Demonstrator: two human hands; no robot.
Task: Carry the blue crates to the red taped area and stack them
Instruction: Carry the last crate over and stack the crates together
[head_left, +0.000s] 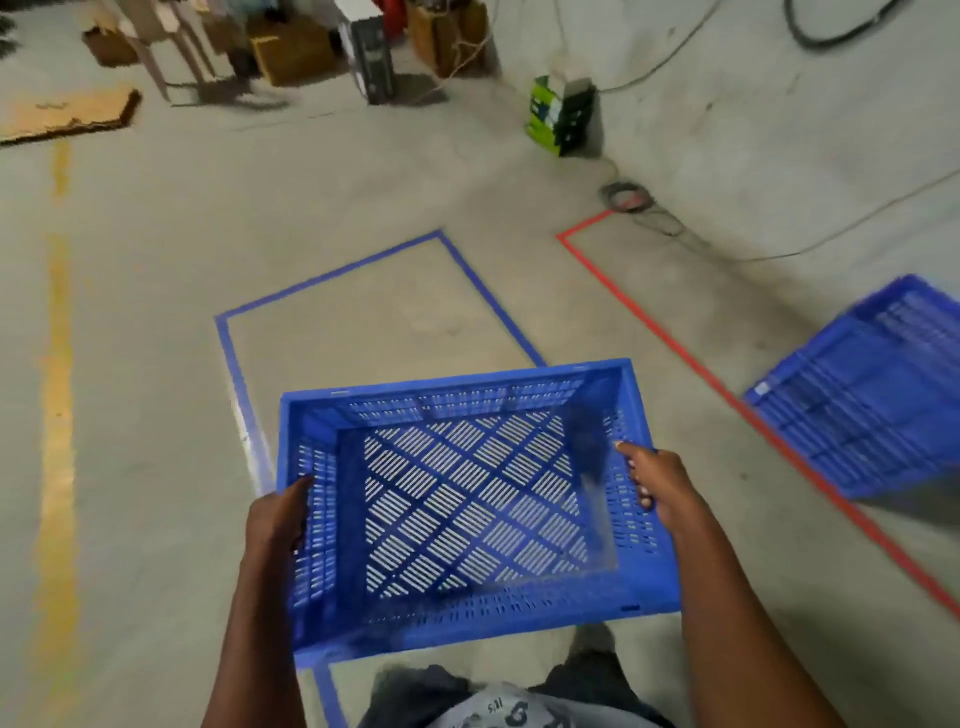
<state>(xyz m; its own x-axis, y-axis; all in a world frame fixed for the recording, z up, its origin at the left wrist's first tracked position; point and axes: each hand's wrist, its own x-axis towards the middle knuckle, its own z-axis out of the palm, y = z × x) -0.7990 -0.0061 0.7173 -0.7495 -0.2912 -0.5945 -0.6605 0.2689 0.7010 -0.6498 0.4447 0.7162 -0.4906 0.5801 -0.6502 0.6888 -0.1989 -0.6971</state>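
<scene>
I hold an empty blue slotted crate (467, 499) in front of me, above the floor and over the near part of a blue taped rectangle (467, 270). My left hand (278, 525) grips its left wall and my right hand (660, 483) grips its right wall. The crate is open side up and its lattice bottom shows the floor through it. A stack of blue crates (872, 395) stands at the right, inside the red taped area (649, 317). The red tape runs diagonally between me and that stack.
Cables and a coiled wire (631, 197) lie along the wall by the red tape's far corner. A green box (558, 114) stands at the wall. Cardboard boxes, a computer case (371, 57) and a wooden frame crowd the back. A yellow line (57, 415) runs down the left.
</scene>
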